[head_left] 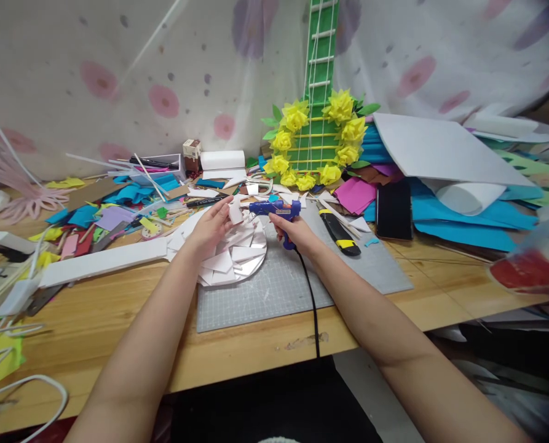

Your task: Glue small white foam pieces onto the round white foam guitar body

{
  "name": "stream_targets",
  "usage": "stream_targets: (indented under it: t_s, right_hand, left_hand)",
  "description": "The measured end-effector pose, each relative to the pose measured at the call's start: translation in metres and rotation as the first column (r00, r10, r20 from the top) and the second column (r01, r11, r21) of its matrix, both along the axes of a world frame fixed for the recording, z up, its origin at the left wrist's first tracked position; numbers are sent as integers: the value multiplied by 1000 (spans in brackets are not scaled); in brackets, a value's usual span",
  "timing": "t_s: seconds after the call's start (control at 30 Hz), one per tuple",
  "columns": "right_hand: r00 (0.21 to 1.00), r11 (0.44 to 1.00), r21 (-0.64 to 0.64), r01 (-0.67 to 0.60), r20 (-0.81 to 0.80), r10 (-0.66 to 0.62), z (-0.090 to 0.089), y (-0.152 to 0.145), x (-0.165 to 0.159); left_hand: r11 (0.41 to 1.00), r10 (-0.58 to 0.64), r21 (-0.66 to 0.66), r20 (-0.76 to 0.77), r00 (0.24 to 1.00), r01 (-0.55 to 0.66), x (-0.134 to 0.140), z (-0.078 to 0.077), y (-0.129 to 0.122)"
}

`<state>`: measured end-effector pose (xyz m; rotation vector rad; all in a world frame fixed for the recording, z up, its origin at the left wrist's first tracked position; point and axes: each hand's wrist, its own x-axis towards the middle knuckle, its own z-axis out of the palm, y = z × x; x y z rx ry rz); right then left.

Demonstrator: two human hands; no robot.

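Observation:
My right hand (289,229) is wrapped round the handle of a blue hot glue gun (278,209), its black cord running down over the table edge. The nozzle points left at a small white foam-board piece (235,213) pinched in the fingers of my left hand (213,226). Below my left hand lies a white guitar-shaped board (112,258), its round body covered with overlapping white scraps (230,261) and its long neck stretching left. Whether the nozzle touches the held piece I cannot tell.
A grey cutting mat (265,301) lies under the body. A yellow-black utility knife (339,232) and a phone (394,210) lie to the right. Behind stands a green guitar-like craft (320,80) ringed with yellow paper flowers (281,140). Coloured scraps (131,194) spread at left.

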<state>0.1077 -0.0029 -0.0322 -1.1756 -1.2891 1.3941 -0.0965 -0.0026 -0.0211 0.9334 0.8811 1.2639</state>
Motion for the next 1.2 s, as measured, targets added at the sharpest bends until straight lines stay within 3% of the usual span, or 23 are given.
stream_targets:
  t_s: [0.33,0.63,1.2]
  right_hand:
    - [999,999,-9,32,-23,-32,-1,3,1]
    - [991,1000,-13,-26,-128,24,2,1,2]
    - [996,997,-2,-79,-47,79,7,-5,-2]
  left_hand:
    - [999,-28,-20,-23,999,27,0,-2,0]
    - [999,-9,-38,-31,999,7,-1,-2,-1]
    - [1000,-6,-12,-43,999,5,-2,-2,1]
